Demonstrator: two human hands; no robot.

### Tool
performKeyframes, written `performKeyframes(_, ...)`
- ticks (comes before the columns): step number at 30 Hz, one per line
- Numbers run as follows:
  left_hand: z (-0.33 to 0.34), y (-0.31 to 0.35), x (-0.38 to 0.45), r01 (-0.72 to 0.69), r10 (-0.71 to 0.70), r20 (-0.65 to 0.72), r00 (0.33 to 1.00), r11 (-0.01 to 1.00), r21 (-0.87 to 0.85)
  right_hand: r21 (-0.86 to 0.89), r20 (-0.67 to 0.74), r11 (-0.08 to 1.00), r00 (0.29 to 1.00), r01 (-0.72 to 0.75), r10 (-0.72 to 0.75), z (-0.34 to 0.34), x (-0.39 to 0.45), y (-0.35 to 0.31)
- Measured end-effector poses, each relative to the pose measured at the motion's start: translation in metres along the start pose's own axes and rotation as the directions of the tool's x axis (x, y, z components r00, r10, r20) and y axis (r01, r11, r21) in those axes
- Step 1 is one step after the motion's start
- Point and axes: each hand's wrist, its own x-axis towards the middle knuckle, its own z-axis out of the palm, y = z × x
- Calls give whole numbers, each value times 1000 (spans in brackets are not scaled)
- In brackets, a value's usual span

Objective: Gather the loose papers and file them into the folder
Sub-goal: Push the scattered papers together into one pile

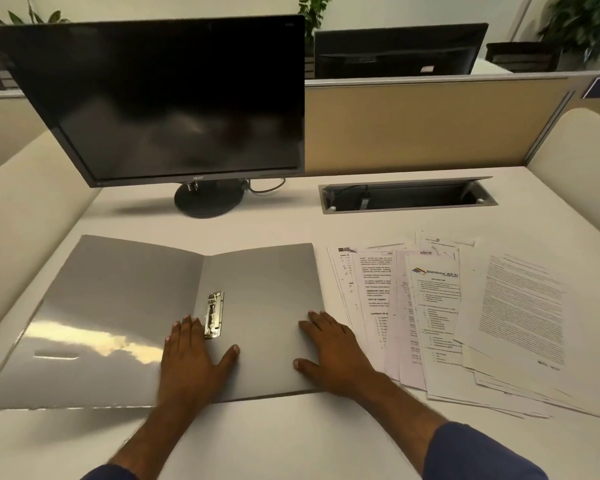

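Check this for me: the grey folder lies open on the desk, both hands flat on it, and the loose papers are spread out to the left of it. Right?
Not quite. The papers are spread to the right of the folder, not the left, as the head view shows. The rest holds: the folder lies open on the desk, with the left hand and right hand flat on it.
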Motion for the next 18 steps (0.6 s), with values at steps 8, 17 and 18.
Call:
performKeyframes(8, -3, 33, 1, -35, 35, -52, 998, 999, 7, 89, -251, 987, 956, -130, 149, -36, -26, 55)
performKeyframes(17, 16, 162, -26, -260, 256, -52, 965, 958, -121, 159, -490, 839, 697, -520, 524, -76, -75, 167)
performKeyframes(18, 21, 176, -31, -295, 293, -34, 955, 948, -118, 154, -452, 799, 677, -582, 581, -78, -82, 180)
